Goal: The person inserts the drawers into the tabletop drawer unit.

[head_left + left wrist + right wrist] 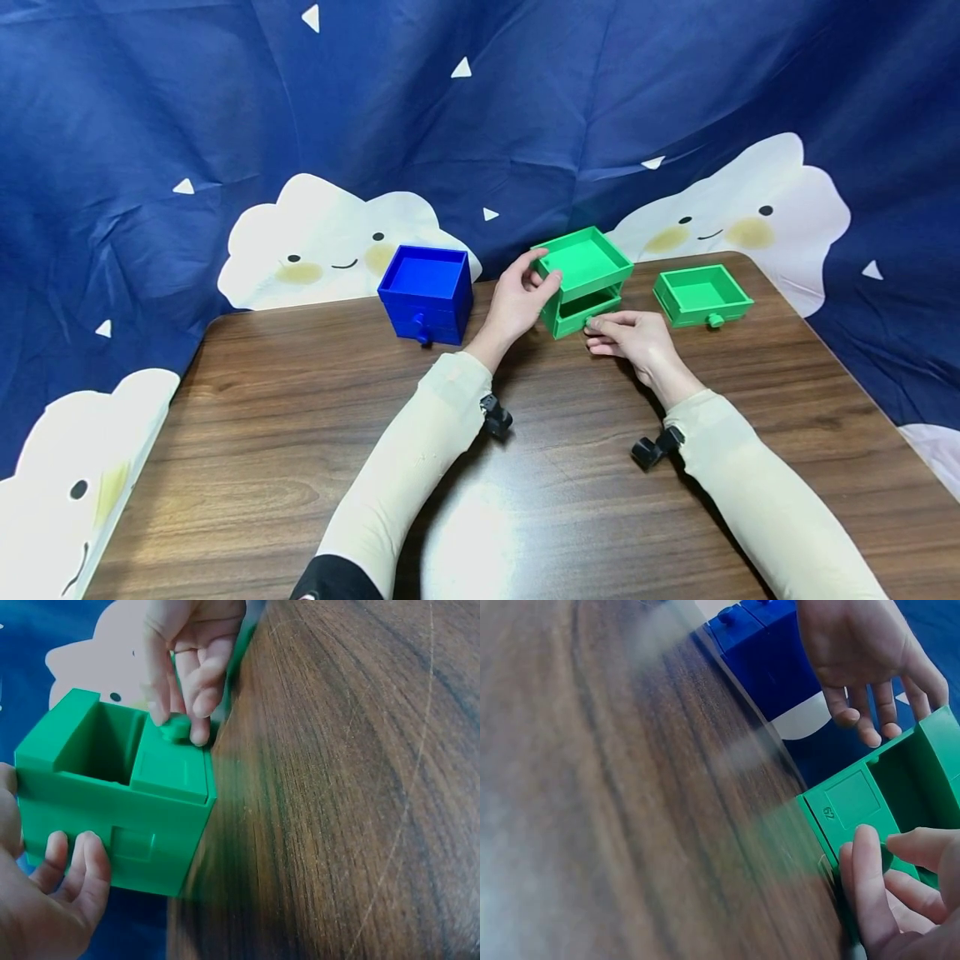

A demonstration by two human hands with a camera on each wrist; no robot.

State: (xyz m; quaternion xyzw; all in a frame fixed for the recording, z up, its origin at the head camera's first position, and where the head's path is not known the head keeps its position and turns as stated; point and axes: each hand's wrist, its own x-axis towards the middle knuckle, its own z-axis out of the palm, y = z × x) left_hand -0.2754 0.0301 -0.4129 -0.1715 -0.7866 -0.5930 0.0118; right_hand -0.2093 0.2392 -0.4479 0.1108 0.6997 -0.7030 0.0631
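Observation:
A small green drawer cabinet (588, 258) stands near the table's back edge, with a shallow tray top and a vacant upper slot. Its lower drawer (174, 769) sits in the bottom slot, looking nearly flush. My left hand (517, 298) holds the cabinet by its left side, thumb near the front top edge. With thumb and fingers, my right hand (637, 340) pinches the round knob (176, 729) of that lower drawer. To the right lies a separate green drawer (705, 293), knob facing front. In the right wrist view, the drawer front (853, 801) bears a small marking.
A blue drawer cabinet (426, 292) with knobs on its front stands left of the green one. Behind the wooden table (300, 433) hangs a dark blue cloth (480, 125) with white clouds. Each wrist carries a black camera mount.

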